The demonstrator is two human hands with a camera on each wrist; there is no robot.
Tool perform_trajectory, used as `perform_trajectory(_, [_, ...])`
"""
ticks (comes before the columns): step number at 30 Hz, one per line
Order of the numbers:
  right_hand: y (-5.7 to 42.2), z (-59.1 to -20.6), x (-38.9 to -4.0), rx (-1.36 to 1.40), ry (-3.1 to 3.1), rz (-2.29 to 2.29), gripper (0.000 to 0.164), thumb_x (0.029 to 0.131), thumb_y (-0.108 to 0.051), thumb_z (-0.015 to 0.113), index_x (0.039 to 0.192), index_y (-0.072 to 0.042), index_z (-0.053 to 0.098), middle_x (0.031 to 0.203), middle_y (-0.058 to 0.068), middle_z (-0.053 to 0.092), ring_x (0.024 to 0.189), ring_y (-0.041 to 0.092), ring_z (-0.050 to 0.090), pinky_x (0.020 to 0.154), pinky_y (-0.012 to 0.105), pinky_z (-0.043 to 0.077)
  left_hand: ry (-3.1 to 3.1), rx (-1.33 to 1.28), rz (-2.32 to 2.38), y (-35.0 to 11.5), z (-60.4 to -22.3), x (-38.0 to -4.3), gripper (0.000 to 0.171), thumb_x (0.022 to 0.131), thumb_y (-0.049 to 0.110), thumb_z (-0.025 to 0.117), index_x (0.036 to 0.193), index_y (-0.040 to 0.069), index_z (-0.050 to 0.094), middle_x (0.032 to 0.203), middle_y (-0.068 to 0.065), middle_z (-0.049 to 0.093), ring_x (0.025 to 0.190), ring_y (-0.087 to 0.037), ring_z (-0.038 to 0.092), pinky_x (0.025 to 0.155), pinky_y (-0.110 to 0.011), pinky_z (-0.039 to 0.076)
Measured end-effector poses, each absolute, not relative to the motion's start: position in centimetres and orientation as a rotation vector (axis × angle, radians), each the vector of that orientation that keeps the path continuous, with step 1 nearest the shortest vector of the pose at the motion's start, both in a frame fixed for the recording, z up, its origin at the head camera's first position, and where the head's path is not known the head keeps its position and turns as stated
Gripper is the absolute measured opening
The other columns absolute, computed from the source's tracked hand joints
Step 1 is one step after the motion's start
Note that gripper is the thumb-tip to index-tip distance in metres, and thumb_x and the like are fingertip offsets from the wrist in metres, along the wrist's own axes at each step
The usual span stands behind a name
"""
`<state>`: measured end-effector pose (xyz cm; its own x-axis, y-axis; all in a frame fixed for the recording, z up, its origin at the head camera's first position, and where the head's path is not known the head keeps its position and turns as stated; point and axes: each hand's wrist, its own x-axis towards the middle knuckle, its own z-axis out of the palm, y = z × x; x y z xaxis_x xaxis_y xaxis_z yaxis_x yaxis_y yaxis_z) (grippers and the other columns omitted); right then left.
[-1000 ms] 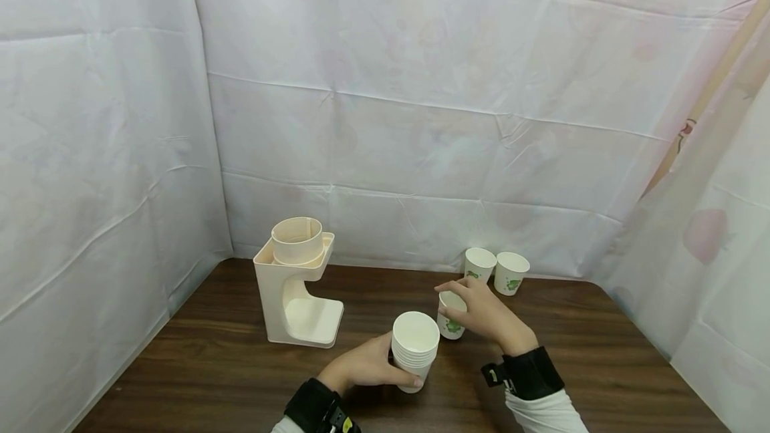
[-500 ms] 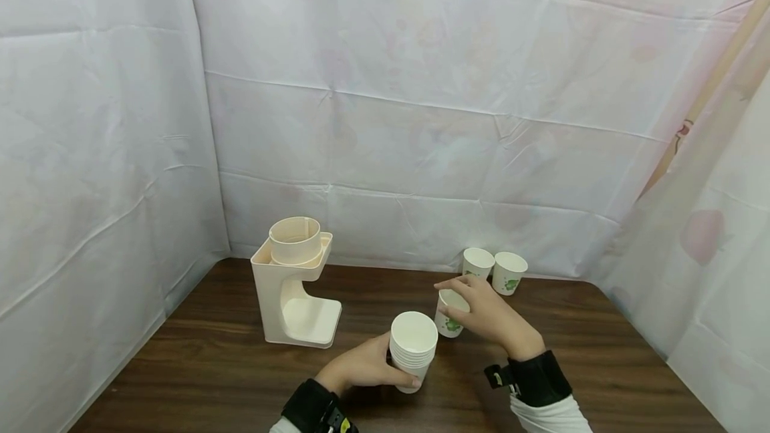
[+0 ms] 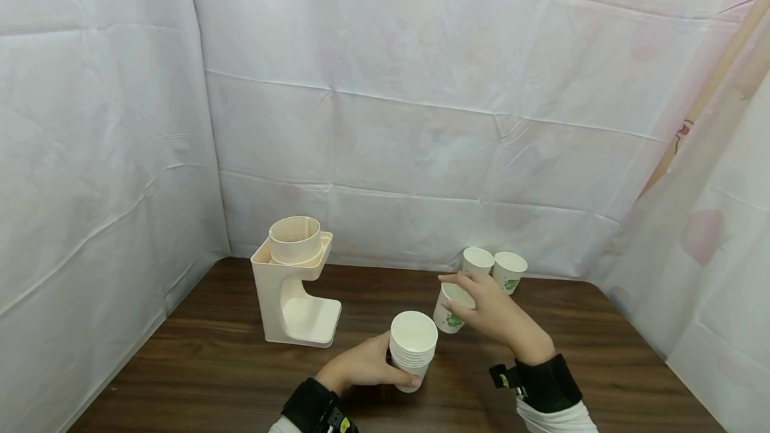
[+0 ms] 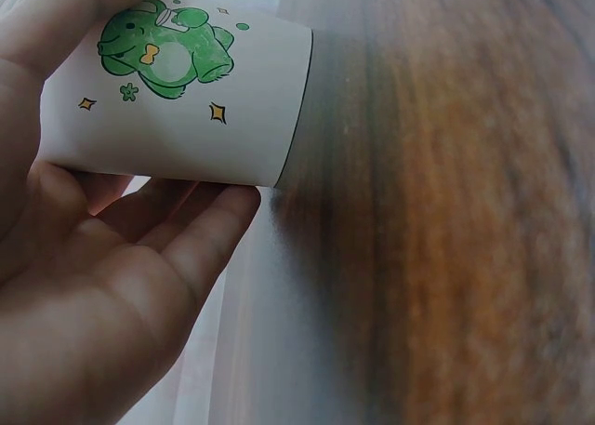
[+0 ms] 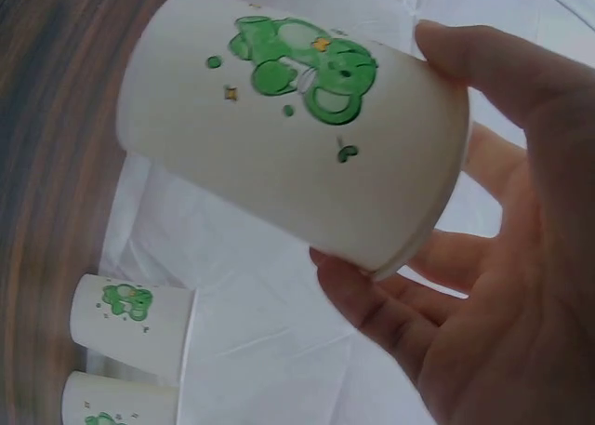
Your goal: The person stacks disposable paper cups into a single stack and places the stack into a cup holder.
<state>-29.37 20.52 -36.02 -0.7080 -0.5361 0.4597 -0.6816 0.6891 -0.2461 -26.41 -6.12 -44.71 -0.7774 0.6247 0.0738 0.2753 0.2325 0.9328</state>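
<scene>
My left hand [image 3: 361, 363] grips a stack of nested white paper cups [image 3: 415, 353] near the front of the wooden table, thumb on the near side. In the left wrist view, the outer cup [image 4: 186, 118] shows a green cartoon animal and small stars. To the right of the stack, my right hand [image 3: 496, 309] holds a single paper cup [image 3: 446, 319] near its rim between thumb and fingers. This cup leans, its mouth tipped to the right. The right wrist view shows its green animal print [image 5: 307, 67] and the fingers around the rim end.
Two more paper cups, one [image 3: 477, 259] partly behind my right hand and another [image 3: 510, 271] beside it, stand at the back of the table. A cream plastic stand [image 3: 273, 306] with a round ring [image 3: 295, 246] on top is at the left. White cloth [image 3: 385, 119] hangs behind.
My right hand has shifted slightly right and away, and the single cup has gone from upright to leaning right. My left hand and the stack have stayed put.
</scene>
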Motion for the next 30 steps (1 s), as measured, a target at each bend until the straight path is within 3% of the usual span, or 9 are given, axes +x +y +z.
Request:
perform_trajectory(8, [20.5,-34.7,-28.5,0.974,-2.415,0.555,0.043,0.095,-0.028,0.072,0.135,-0.017,0.063,0.132,0.018,0.058,0.126,0.041,0.051,0.095,0.058,0.045,2.183,0.843,1.568,-6.2,-44.7,-26.4,0.073,0.079,0.019,0.085,0.140,0.019,0.046,0.122,0.010,0.062,0.116,-0.012,0.057,0.102,-0.041,0.039])
perform_trajectory(18, [20.1,-33.0,-27.2,1.051,-2.226,0.522,0.049,0.089,-0.024,0.077,0.136,-0.021,0.061,0.136,0.016,0.056,0.127,0.039,0.051,0.096,0.060,0.045,2.190,0.836,1.567,-6.2,-44.5,-26.4,0.072,0.079,0.018,0.086,0.139,0.018,0.046,0.121,0.010,0.062,0.115,-0.012,0.057,0.102,-0.042,0.039])
perform_trajectory(30, [18.8,-31.8,-25.1,1.121,-2.167,0.541,0.048,0.093,-0.029,0.073,0.139,-0.027,0.058,0.140,0.012,0.054,0.131,0.037,0.048,0.100,0.060,0.040,2.145,0.863,1.566,-6.2,-44.6,-26.5,0.070,0.081,0.017,0.084,0.140,0.019,0.046,0.122,0.010,0.062,0.115,-0.011,0.057,0.103,-0.042,0.039])
